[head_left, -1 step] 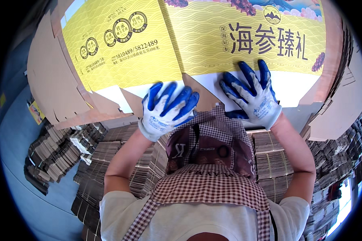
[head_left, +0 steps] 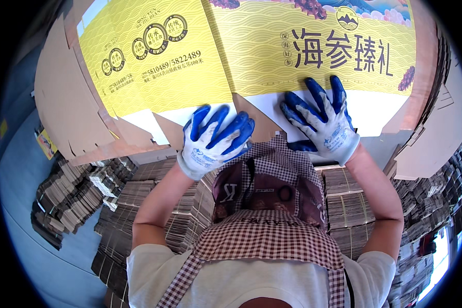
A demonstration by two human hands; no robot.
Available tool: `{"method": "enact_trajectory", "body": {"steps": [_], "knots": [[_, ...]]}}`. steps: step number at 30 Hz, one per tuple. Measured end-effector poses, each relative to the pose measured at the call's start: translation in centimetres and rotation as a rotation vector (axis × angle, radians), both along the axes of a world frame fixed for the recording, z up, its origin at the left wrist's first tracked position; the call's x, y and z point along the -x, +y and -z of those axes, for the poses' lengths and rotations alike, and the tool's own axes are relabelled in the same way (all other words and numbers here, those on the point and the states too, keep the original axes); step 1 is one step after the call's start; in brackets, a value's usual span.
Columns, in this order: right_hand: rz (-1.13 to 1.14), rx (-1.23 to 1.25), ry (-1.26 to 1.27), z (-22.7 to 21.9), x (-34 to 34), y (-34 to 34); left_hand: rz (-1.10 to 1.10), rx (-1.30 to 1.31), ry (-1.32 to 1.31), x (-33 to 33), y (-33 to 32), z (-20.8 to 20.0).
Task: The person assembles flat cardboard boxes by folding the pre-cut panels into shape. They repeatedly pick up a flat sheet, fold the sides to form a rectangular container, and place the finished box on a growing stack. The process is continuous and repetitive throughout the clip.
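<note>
A flat printed cardboard box sheet, yellow with a fine wave pattern and white flaps, lies creased into a left and a right panel. My left hand, in a white glove with blue-coated fingers, rests on the lower edge of the left panel, its fingers apart. On the white flap below the right panel lies my right hand, gloved alike. Its fingers are spread, with the tips reaching onto the yellow print and the thumb pointing left near the sheet's lower edge. Neither hand grips anything.
Brown cardboard lies beneath the sheet and sticks out on the left. More cardboard sheets stand layered at the right. Tied stacks of flat cardboard fill the floor around me, with further bundles at the left by a blue surface.
The fingers of my left hand have shifted very slightly to the right. My right hand and the sheet have stayed in place.
</note>
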State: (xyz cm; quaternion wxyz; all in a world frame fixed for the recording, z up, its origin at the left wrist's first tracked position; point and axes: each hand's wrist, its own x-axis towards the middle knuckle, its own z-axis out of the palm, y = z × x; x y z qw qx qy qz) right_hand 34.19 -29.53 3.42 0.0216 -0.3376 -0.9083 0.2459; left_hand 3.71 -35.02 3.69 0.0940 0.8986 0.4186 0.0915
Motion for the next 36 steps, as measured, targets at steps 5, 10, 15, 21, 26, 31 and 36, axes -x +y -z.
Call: {"method": "enact_trajectory", "body": {"steps": [5,10,15,21,26,31,36], "knots": [[0.03,-0.015,-0.033,0.3,0.0,-0.3,0.026,-0.001,0.007,0.3,-0.2,1.1],[0.052,-0.094,-0.056,0.7,-0.1,-0.6,0.088,-0.04,-0.018,0.4,0.5,1.0],[0.095,-0.146,-0.093,0.7,0.0,-0.8,0.065,-0.012,-0.023,0.3,0.0,1.6],[0.167,-0.161,-0.189,1.2,-0.1,-1.7,0.041,-0.028,-0.02,0.4,-0.5,2.3],[0.192,-0.154,-0.205,1.1,-0.3,-2.2,0.114,-0.148,0.007,0.6,0.0,2.6],[0.231,-0.147,-0.13,1.2,-0.4,-2.3,0.157,-0.124,0.072,0.6,0.4,2.0],[0.254,-0.118,-0.096,1.1,-0.6,-2.3,0.113,-0.046,0.036,0.0,0.5,1.1]]}}
